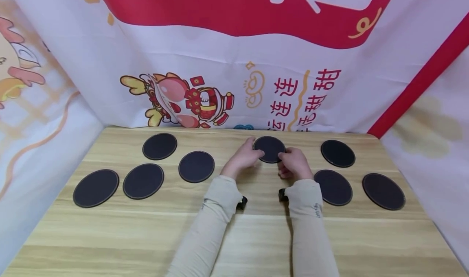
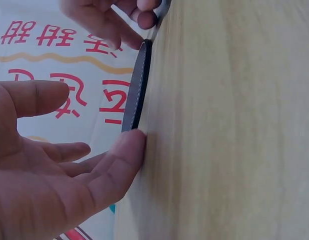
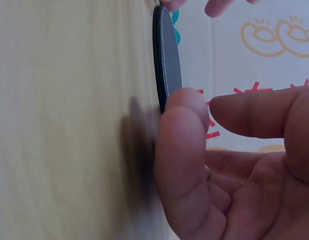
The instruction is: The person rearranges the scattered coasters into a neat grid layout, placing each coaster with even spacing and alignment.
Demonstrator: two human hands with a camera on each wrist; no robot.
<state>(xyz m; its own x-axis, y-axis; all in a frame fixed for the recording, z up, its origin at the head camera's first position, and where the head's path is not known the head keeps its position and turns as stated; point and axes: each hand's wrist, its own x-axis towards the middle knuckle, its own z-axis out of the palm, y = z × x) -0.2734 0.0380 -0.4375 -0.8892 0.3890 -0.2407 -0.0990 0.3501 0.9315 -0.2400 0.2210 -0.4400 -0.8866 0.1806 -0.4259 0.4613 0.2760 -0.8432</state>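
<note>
Between my two hands, near the far table edge, lies a round dark disc, like a coaster (image 1: 269, 149), with pale stitching round its rim. Seen from the side in the right wrist view, the coaster (image 3: 169, 55) shows a layered dark edge. My left hand (image 1: 246, 155) touches its left side with the thumb, the other fingers spread apart in the left wrist view. On the opposite side, my right hand (image 1: 295, 163) has its thumb right at the rim, and its index finger reaches out above the disc without closing on it.
Several similar dark discs lie flat on the wooden table (image 1: 253, 236): a left group includes one disc (image 1: 159, 146) at the back, a right group one disc (image 1: 338, 153) at the back. A printed cloth (image 1: 220, 49) hangs right behind the table, with more cloth at both sides.
</note>
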